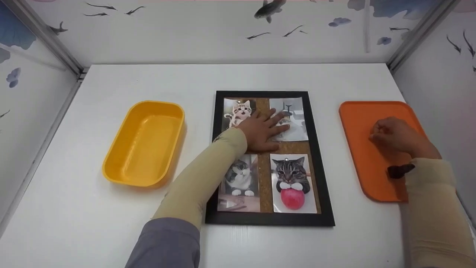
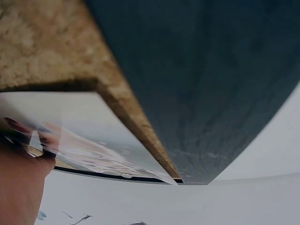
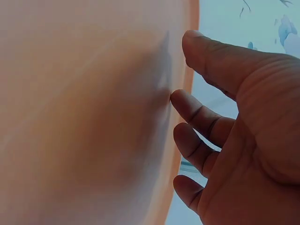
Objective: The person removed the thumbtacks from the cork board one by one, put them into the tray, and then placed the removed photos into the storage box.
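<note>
My left hand (image 1: 261,131) lies with its fingers spread over the upper part of a cork board (image 1: 265,182) in a black frame (image 1: 320,167). It covers parts of a kitten photo (image 1: 241,108) and a paler photo (image 1: 298,130) at the top right. Below are a grey-and-white cat photo (image 1: 240,178), partly behind the left sleeve, and a tabby photo with a pink ball (image 1: 292,178), with a small pin at its top. My right hand (image 1: 399,136) is over an orange tray (image 1: 372,175), fingers loosely bent. In the right wrist view its thumb (image 3: 213,54) stands apart from the fingers, nothing between them.
A yellow tub (image 1: 141,149) stands left of the board on the white table (image 1: 200,82). Panels with fish and flower prints (image 1: 208,33) enclose the table at the back and both sides.
</note>
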The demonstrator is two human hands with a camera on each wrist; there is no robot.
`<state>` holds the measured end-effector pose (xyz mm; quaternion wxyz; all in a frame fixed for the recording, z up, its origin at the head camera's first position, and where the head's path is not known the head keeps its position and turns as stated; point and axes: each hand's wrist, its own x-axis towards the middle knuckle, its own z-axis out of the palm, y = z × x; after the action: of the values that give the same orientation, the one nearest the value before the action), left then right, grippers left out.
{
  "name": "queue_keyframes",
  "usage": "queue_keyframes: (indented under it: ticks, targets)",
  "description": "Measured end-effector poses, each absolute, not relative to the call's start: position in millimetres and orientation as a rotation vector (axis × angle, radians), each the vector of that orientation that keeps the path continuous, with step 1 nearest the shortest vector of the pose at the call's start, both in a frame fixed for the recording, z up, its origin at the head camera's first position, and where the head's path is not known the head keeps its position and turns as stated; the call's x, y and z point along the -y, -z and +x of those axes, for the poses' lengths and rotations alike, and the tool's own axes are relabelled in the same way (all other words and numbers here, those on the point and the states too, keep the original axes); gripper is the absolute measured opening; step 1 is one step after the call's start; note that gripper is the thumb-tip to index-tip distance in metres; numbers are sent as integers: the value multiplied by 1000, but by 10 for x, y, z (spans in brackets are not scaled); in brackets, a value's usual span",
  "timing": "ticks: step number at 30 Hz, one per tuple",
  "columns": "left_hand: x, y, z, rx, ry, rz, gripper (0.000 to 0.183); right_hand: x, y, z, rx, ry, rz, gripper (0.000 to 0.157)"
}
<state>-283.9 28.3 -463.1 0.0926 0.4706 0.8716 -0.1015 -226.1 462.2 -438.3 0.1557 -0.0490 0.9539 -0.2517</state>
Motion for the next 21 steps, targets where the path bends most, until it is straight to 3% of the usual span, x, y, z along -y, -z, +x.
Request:
queue_keyframes:
  ticks: [21]
  targets:
    - [-281,4593,-2803,-2590,303,1374,75,-4609,4397,-2237,-2715,727,-140,21]
